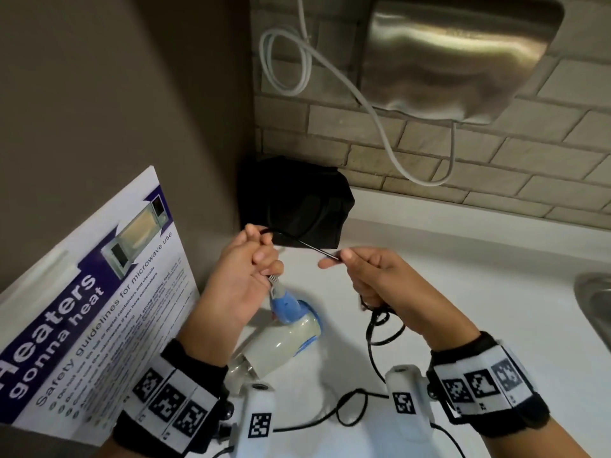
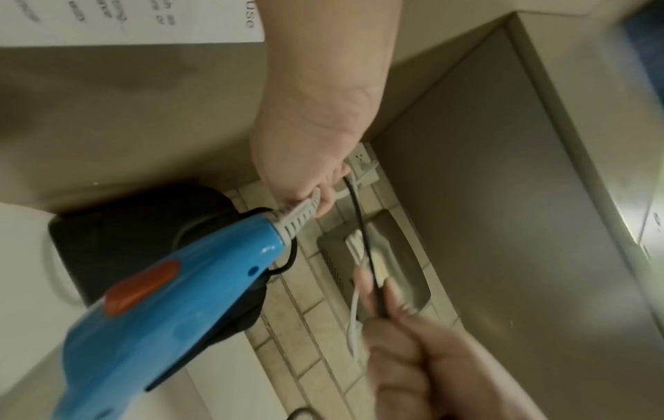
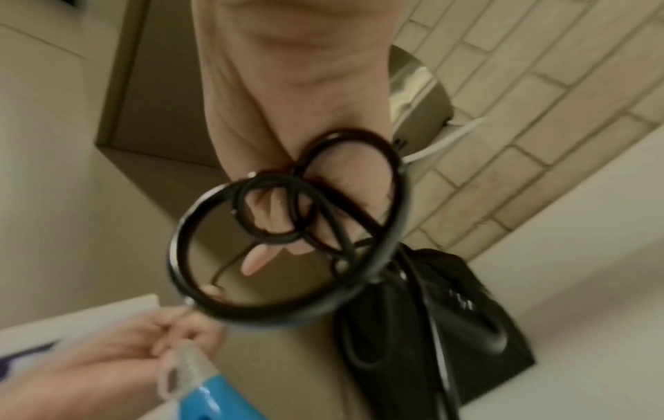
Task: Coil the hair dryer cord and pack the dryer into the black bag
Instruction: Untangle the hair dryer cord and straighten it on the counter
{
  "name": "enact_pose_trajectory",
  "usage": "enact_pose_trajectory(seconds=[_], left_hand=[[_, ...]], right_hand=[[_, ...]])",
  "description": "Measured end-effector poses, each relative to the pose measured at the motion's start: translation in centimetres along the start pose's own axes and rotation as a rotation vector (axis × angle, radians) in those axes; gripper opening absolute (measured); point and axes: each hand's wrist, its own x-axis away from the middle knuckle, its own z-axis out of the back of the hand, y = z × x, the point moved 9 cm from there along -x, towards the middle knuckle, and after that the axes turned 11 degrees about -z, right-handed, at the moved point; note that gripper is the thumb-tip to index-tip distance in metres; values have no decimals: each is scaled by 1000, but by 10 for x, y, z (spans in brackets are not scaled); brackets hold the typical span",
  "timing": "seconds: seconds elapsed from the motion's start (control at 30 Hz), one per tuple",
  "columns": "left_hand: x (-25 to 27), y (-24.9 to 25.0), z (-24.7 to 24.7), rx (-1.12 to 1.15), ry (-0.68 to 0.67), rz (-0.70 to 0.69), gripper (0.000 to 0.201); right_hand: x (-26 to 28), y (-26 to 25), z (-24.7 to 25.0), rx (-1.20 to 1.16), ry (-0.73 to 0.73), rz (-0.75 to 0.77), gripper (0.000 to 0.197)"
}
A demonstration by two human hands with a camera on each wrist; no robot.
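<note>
**Q.** Why is the thin black cord (image 1: 307, 243) drawn straight between the hands?

**A.** The left hand (image 1: 244, 262) pinches it at the grey ribbed sleeve (image 2: 300, 213), where it leaves the blue-and-cream plastic hair dryer (image 1: 291, 328). This anchors that end. The right hand (image 1: 373, 279) pinches it farther along, so the tension probably takes out twists before each turn.

**Q.** And the loops (image 3: 258, 316)?

**A.** They hang from the right hand's curled fingers. More cord trails on the near white surface (image 1: 479, 292), so coiling appears only partly done.

**Q.** Where are the dryer and the bag?

**A.** The dryer sits low between the wrists, handle uppermost. The soft black fabric bag (image 1: 297, 200) lies in the far left corner, probably within reach for packing. Whether its mouth is open cannot be told.
</note>
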Motion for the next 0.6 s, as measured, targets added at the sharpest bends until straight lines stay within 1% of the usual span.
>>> enact_pose_trajectory(seconds=[0.07,0.17,0.27,0.4,0.5,0.6], left_hand=[[-1,-4,9,44,53,21,31],[-3,-14,13,85,81,52,34],[-12,-10,24,177,129,44,38],[-22,-6,44,277,191,52,38],[-25,-13,52,291,189,69,36],[-30,-18,73,302,232,67,38]], right_hand=[[1,18,4,-2,4,-47,34],[4,36,12,-10,2,-106,35],[8,47,25,4,-24,-146,32],[12,67,47,-26,-17,-191,35],[13,74,57,-18,26,-201,33],[15,82,75,33,128,-200,31]])
